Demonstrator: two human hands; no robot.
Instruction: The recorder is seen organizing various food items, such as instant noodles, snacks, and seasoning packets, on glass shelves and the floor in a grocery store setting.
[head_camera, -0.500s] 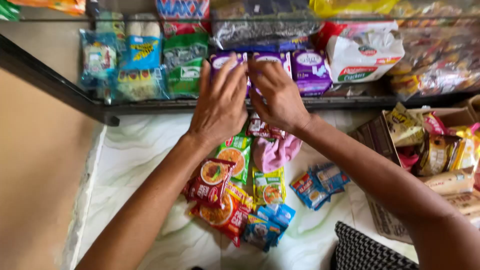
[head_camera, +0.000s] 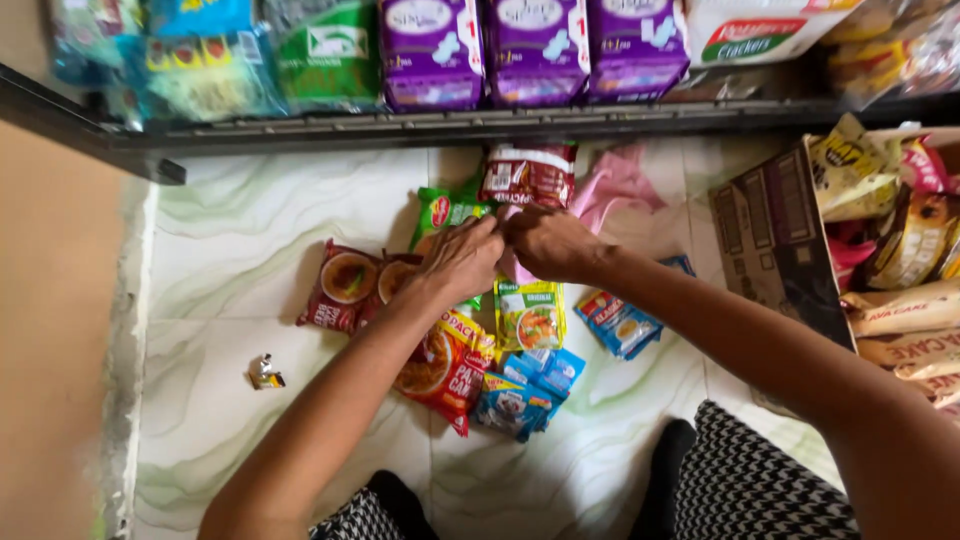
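Both hands, left hand (head_camera: 462, 258) and right hand (head_camera: 545, 243), pinch the maroon snack packet (head_camera: 528, 175) on the floor; thin film likely slips or tears if pulled unevenly.

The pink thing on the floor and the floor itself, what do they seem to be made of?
The pink thing looks like soft cloth: matte, crumpled into loose folds, though thin plastic cannot be ruled out. The floor looks like polished stone or glazed tile: glossy white with green marble-like veins and straight joint lines.

Bare forearms, no sleeves, black-and-white houndstooth garment (head_camera: 775, 480) over knees
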